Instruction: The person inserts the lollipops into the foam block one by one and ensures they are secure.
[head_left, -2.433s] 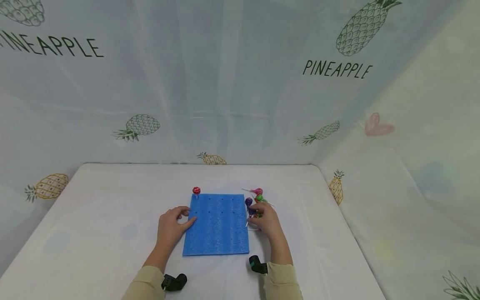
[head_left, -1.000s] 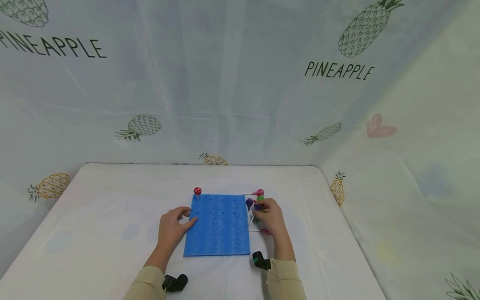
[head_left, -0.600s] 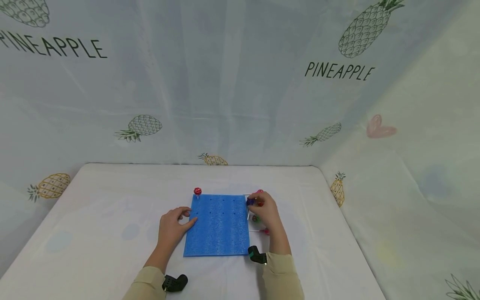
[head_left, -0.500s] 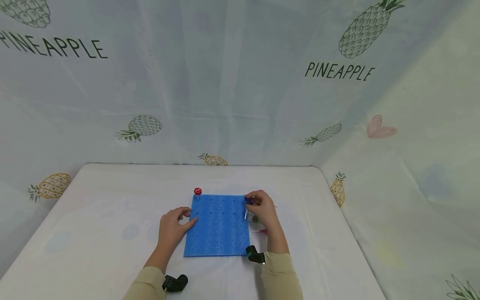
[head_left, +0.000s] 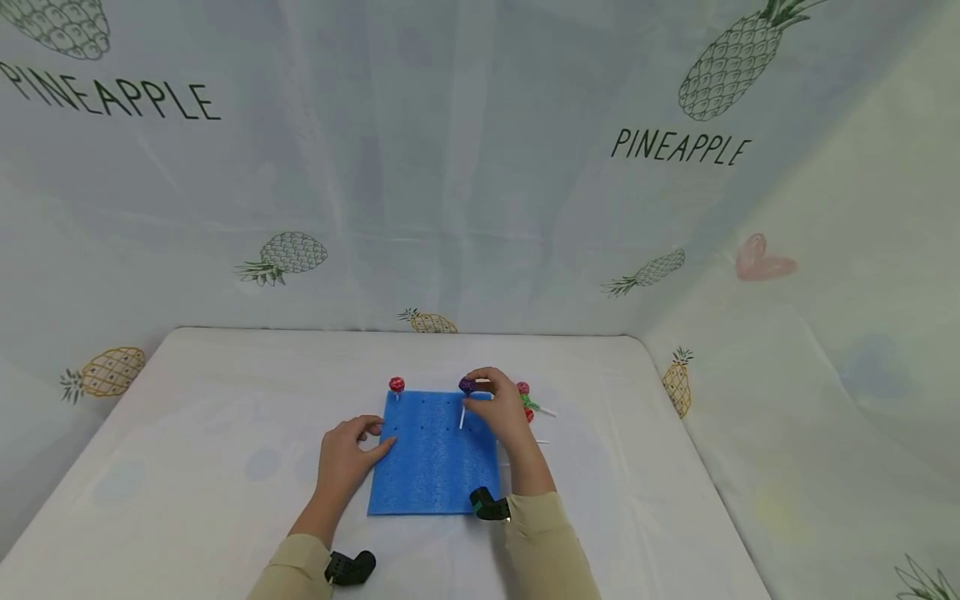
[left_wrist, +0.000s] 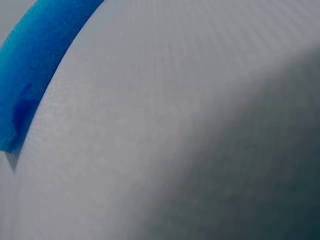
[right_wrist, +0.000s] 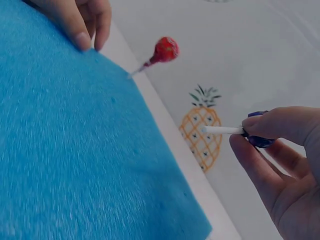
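A blue foam board (head_left: 427, 475) with small holes lies on the table. My left hand (head_left: 347, 454) rests at its left edge, thumb and fingertips touching it. My right hand (head_left: 504, 410) pinches a purple-wrapped lollipop (head_left: 467, 385) by its head above the board's far part. In the right wrist view the white stick (right_wrist: 220, 130) juts out past the fingertips, apart from the board. A red lollipop (head_left: 397, 384) stands upright in the board's far left corner. The left wrist view shows just the board's edge (left_wrist: 40, 55) and tablecloth.
Right of the board lies a group of loose lollipops, among them a pink one (head_left: 522, 387), a green one (head_left: 526, 402) and a red one (head_left: 528, 415). My right forearm partly hides this group. Behind the white table (head_left: 225, 367) hangs a pineapple-print curtain (head_left: 420, 167).
My right hand has picked the purple lollipop from the group at the right and carried it left over the board. The left hand has stayed at the board's left edge.
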